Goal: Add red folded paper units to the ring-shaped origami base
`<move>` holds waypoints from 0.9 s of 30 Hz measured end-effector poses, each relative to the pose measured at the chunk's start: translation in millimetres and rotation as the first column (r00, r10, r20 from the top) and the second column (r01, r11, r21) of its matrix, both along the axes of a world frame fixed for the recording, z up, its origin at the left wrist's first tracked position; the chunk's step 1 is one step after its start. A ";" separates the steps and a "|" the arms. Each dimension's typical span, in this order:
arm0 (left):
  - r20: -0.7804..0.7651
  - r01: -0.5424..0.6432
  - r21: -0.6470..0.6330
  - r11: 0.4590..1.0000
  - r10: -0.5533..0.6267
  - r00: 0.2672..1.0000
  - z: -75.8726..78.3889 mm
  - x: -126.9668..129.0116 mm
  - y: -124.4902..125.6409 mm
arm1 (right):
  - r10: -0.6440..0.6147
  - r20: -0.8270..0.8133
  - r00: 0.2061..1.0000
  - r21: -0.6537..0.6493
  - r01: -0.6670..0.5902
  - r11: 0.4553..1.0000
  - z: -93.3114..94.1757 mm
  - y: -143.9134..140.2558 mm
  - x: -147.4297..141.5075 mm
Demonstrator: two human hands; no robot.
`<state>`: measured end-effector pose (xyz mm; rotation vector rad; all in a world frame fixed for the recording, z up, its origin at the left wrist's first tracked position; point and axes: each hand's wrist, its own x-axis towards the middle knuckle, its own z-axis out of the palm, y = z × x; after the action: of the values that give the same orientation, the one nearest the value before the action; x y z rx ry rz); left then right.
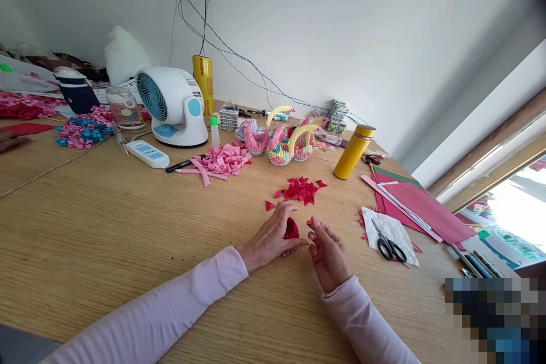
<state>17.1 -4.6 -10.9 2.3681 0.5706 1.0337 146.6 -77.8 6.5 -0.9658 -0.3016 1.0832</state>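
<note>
My left hand [272,236] rests on the wooden table [106,227] and grips a small round piece built from red folded paper units [291,230]. My right hand [327,250] is close beside it, pinching a single red folded paper triangle [310,222] at the fingertips. A pile of red paper triangles [301,189] lies just beyond both hands, with one stray triangle [269,205] to its left.
Scissors [389,245] lie on a white sheet to the right, beside red paper sheets [422,205]. A yellow flask [353,151], paper swans [281,139], pink folded pieces [224,159], a white fan [173,105] and a power strip [147,153] stand farther back.
</note>
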 end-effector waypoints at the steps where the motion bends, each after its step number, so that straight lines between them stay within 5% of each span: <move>1: 0.001 0.000 -0.017 1.000 0.000 1.000 -0.5 -0.1 -0.2 | 0.018 0.086 0.996 0.040 -0.022 0.999 0.8 -0.1 0.8; 7: -0.001 -0.008 -0.206 0.979 0.008 1.000 -9.6 -3.1 0.1 | 0.186 0.525 0.831 0.060 -0.254 0.965 -0.9 1.2 -0.5; 11: 0.018 0.094 -0.244 0.965 -0.092 0.996 -11.4 -22.0 -0.3 | 0.199 0.680 0.706 0.023 -0.292 0.956 -2.3 2.7 -1.5; 16: -0.035 0.160 -0.287 0.945 -0.177 0.984 -2.0 -46.4 -1.2 | 0.189 0.760 0.622 0.013 -0.305 0.952 -3.7 4.1 -0.7; 22: -0.062 0.163 -0.273 0.948 -0.186 0.981 3.9 -47.2 0.9 | 0.218 0.812 0.541 0.007 -0.382 0.924 -4.5 4.6 -1.9; 27: -0.040 0.158 -0.244 0.957 -0.173 0.984 1.2 -45.8 1.7 | 0.290 0.787 0.544 -0.021 -0.446 0.895 -0.2 6.7 2.1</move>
<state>-28.8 -2.9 -9.6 2.1963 0.4797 0.7749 148.7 -71.1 6.2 -1.1972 -1.3739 0.9231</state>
